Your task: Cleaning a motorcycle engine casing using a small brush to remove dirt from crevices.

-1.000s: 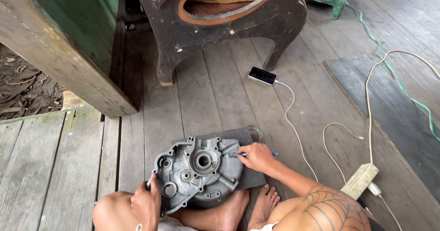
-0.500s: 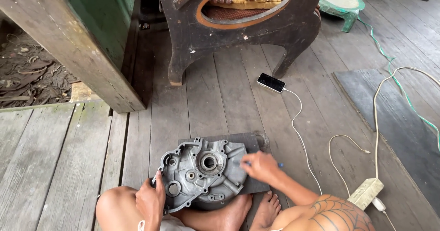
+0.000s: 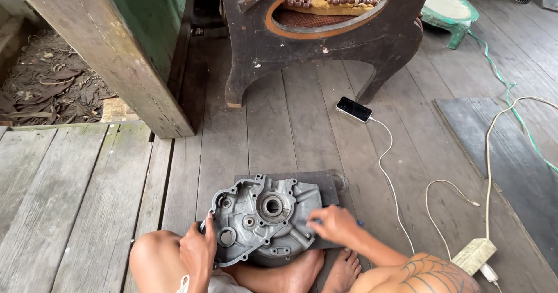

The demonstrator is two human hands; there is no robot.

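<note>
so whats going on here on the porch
A person sits on the wooden plank floor with a grey metal engine casing propped between their legs on a dark board. The left hand grips the casing's left edge, and the right hand rests at its right edge holding a small blue tool, mostly hidden. A phone lies charging nearby, cabled toward a power strip.

Engine casing (image 3: 261, 226) at lower centre reads to me as cast metal, dull grey, matt, rough-cast with smoother machined bores. I see a dark matt board (image 3: 325, 182) under it. Floor planks (image 3: 75, 188): weathered grey wood, rough grain. Chair (image 3: 325, 43) at top: dark worn wood, beaded seat mat. Phone (image 3: 354, 109) has a glossy black screen. Cable (image 3: 388, 171) is smooth white plastic.
</note>
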